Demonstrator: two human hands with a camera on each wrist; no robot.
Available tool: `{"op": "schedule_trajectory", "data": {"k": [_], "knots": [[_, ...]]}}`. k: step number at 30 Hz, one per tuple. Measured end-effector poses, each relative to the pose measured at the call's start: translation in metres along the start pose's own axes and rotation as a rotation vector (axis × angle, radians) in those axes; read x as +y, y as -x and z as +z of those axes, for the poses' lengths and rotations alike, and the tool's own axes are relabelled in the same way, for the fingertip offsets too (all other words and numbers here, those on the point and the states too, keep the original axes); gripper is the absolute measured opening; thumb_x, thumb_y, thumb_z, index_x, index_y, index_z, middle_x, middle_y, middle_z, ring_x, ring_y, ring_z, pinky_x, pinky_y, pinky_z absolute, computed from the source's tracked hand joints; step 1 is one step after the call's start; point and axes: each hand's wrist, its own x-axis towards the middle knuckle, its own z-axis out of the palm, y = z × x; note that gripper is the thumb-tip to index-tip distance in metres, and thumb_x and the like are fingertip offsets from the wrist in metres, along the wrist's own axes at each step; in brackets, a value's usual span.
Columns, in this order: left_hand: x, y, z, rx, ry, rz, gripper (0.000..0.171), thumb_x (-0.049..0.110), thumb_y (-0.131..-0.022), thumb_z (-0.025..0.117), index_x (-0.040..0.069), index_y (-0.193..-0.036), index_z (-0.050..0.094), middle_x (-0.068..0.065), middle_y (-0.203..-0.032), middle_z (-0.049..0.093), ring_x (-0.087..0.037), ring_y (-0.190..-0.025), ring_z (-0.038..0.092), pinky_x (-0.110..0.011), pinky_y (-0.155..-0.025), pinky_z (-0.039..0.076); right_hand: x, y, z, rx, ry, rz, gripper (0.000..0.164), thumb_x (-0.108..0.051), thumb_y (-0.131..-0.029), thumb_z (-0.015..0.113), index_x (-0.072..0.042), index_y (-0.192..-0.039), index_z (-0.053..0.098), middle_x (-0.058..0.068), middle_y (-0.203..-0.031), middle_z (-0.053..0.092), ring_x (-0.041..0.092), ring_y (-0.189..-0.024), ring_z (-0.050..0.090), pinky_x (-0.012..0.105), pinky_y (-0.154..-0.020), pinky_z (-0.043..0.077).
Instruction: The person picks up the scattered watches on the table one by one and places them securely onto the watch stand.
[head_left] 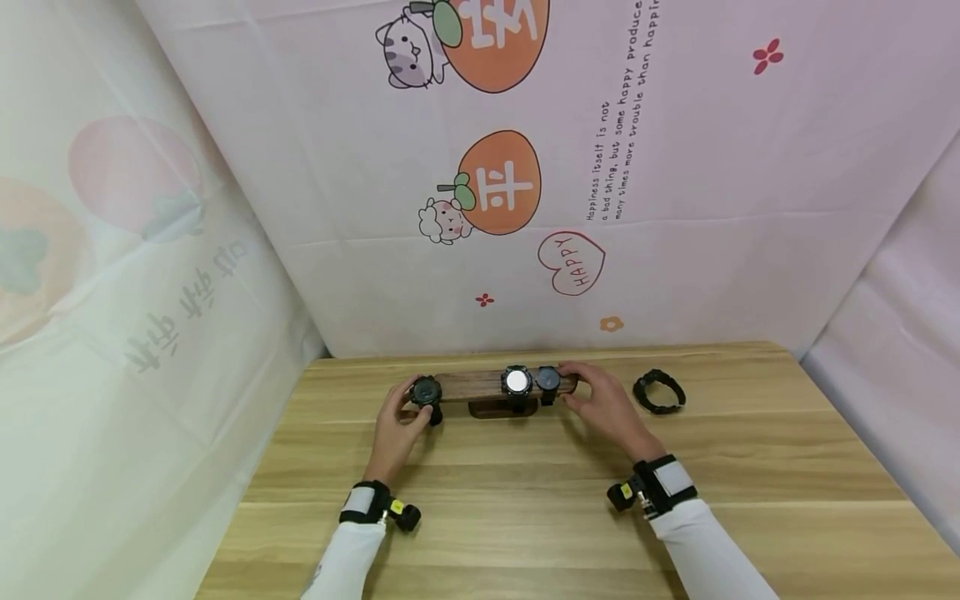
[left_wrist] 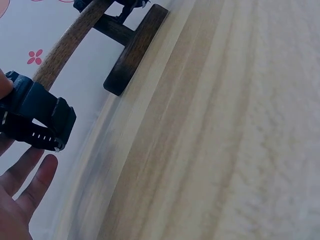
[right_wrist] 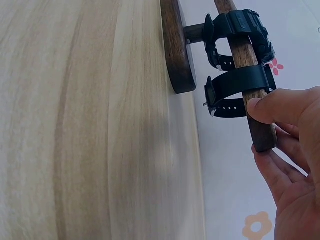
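The head view gives me a pale printed cloth (head_left: 675,267) behind a wooden table (head_left: 495,517). Near the table's far edge stands a dark wooden watch stand (head_left: 468,387), its long bar running left to right between the two hands. At the bar's right end, the right hand (head_left: 611,412) pinches the wood between thumb and fingers. The left hand (head_left: 397,429) grips a black watch (head_left: 427,390) right at the bar's left end; I cannot tell whether its strap encircles the wood. Closer to the right hand, a bright-faced watch (head_left: 517,381) and a dark-faced watch (head_left: 549,379) sit around the bar, side by side. A black wristband (head_left: 663,409) lies apart, right of the right hand.
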Motion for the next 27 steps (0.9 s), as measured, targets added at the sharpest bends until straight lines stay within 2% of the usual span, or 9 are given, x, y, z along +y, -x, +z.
{"op": "schedule_trajectory", "data": {"k": [6,12,21,27], "knots": [[0.000,-0.004,0.002,-0.009,0.005,0.028,0.058,0.008,-0.101,0.074,0.020,-0.154,0.056,-0.012,-0.155,0.050,-0.042,-0.139,0.057,-0.053,-0.098,0.059,0.000,0.000,0.000,0.008,0.004,0.002,0.046,-0.002,-0.091,0.082,-0.009,-0.134,0.070,0.014,-0.146,0.066,0.037,-0.129,0.065,0.059,-0.111,0.052],[0.003,-0.006,0.003,-0.017,0.002,0.023,0.060,0.007,-0.100,0.074,0.018,-0.156,0.055,-0.014,-0.157,0.049,-0.044,-0.139,0.057,-0.058,-0.099,0.058,-0.001,0.000,0.000,0.000,-0.013,0.014,0.047,-0.002,-0.091,0.081,-0.009,-0.135,0.070,0.014,-0.146,0.066,0.037,-0.130,0.065,0.058,-0.113,0.051],[0.004,-0.009,0.007,-0.029,0.014,0.005,0.059,0.008,-0.101,0.073,0.020,-0.155,0.053,-0.010,-0.155,0.051,-0.038,-0.140,0.057,-0.048,-0.099,0.059,-0.001,0.000,0.000,-0.007,-0.033,0.026,0.047,-0.002,-0.091,0.082,-0.009,-0.136,0.069,0.013,-0.147,0.066,0.036,-0.132,0.064,0.057,-0.115,0.050],[0.004,-0.011,0.009,-0.046,0.022,0.022,0.059,0.006,-0.100,0.073,0.019,-0.154,0.054,-0.011,-0.154,0.051,-0.039,-0.140,0.058,-0.048,-0.102,0.059,0.000,0.000,0.000,-0.003,-0.035,0.030,0.047,-0.002,-0.091,0.082,-0.010,-0.136,0.070,0.013,-0.146,0.066,0.036,-0.132,0.064,0.058,-0.115,0.050]]}}
